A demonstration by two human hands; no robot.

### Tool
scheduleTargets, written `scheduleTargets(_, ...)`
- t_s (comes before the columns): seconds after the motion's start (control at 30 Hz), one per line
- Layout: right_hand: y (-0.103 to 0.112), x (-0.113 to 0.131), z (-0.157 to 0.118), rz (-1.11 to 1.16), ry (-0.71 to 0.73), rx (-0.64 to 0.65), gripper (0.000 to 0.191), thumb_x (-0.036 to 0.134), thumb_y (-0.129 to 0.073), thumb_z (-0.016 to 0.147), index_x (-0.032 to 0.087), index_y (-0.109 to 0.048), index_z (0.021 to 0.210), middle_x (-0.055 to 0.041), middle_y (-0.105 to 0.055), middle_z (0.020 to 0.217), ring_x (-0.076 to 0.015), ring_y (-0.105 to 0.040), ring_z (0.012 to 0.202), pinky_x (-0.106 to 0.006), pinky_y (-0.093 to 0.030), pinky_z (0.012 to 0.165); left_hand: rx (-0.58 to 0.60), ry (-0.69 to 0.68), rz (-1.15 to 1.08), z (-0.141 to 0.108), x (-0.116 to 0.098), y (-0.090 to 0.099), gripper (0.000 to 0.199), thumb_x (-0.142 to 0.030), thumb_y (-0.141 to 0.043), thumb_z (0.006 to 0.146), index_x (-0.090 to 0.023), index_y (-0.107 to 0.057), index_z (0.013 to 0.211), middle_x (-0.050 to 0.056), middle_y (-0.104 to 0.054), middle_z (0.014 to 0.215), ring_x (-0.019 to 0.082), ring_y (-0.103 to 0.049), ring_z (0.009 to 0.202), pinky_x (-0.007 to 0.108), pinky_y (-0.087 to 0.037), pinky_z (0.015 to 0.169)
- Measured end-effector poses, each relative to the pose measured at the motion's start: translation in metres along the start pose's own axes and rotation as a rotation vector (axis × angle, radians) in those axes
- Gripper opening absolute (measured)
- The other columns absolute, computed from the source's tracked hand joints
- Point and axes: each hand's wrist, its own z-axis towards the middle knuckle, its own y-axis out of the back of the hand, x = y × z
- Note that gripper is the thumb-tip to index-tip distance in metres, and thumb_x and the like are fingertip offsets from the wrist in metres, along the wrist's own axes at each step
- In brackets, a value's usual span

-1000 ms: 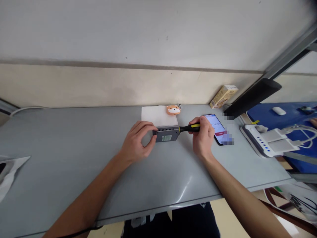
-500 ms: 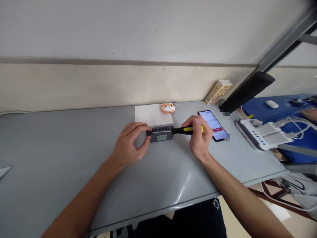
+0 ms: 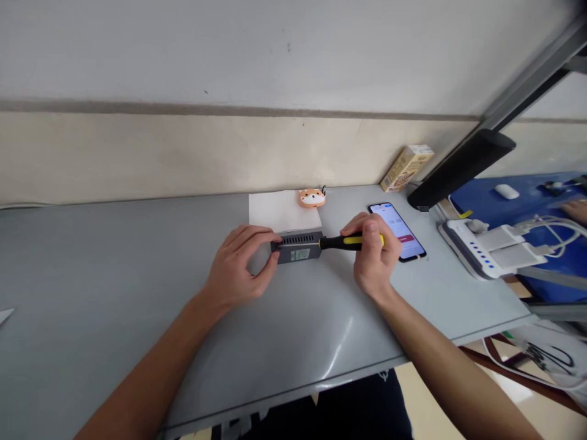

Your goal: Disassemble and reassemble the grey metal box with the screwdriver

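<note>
A dark grey box [image 3: 300, 247] with a slotted top side and a pale label stands on the grey table. My left hand [image 3: 243, 263] pinches its left end between thumb and fingers. A black and yellow screwdriver [image 3: 342, 242] lies level in the grip of my right hand [image 3: 376, 253], its front end against the box's right end. The screwdriver's tip is hidden. Just behind the box is a white paper sheet [image 3: 275, 211], with an orange and white animal-faced case [image 3: 312, 197] at its right corner.
Right of my right hand lies a lit phone [image 3: 406, 238]. Farther right are a white power strip [image 3: 468, 250] with chargers and cables, a yellow carton [image 3: 406, 168] and a black cylindrical object [image 3: 463, 168]. Another person's hand [image 3: 575, 211] shows at the far right edge.
My right hand has shifted slightly right with the screwdriver, and its grip looks a little turned. My left hand and the box have hardly moved.
</note>
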Motion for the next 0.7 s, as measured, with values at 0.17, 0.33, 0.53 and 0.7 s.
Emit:
scheduleTargets(0.17,0.0008,-0.0013,0.0004,-0.014,-0.005,-0.013,0.041,0.037,-0.046,0.107,0.024,-0.065,0.073,-0.0021,-0.063,0.069,-0.0166,-0.059,0.065,-0.035,-0.046,0.059,0.0,-0.014,0.006,0.0005,0.0004,0.0004,0.025,-0.012,-0.066,0.089,-0.023,-0.066,0.112,0.005,-0.072,0.107,0.022,-0.068,0.097,0.041,-0.054,0.09)
scheduleTargets(0.33,0.0003,-0.0006,-0.0006,-0.03,-0.012,0.016,0.041,0.036,-0.047,0.107,0.023,-0.066,0.074,-0.0016,-0.064,0.07,-0.0152,-0.058,0.065,-0.034,-0.045,0.059,-0.002,-0.016,0.018,0.0011,-0.0018,0.0011,0.022,-0.012,-0.064,0.09,-0.022,-0.066,0.11,0.006,-0.073,0.106,0.022,-0.068,0.098,0.04,-0.053,0.09)
scheduleTargets(0.53,0.0001,-0.0026,0.0005,0.011,-0.025,0.011,0.041,0.037,-0.047,0.107,0.023,-0.066,0.074,-0.0015,-0.063,0.069,-0.0153,-0.058,0.065,-0.034,-0.043,0.059,-0.004,-0.027,0.039,0.0015,-0.0018,0.0019,0.023,-0.012,-0.065,0.09,-0.022,-0.066,0.11,0.005,-0.073,0.106,0.021,-0.069,0.097,0.039,-0.053,0.088)
scheduleTargets(0.7,0.0022,-0.0053,0.0014,-0.015,-0.094,-0.027,0.045,0.043,-0.046,0.106,0.023,-0.064,0.071,-0.0021,-0.06,0.069,-0.0158,-0.056,0.064,-0.034,-0.042,0.059,0.001,-0.043,0.057,0.0021,-0.0009,0.0022,0.022,-0.012,-0.066,0.09,-0.022,-0.066,0.109,0.004,-0.074,0.105,0.021,-0.069,0.096,0.039,-0.052,0.087)
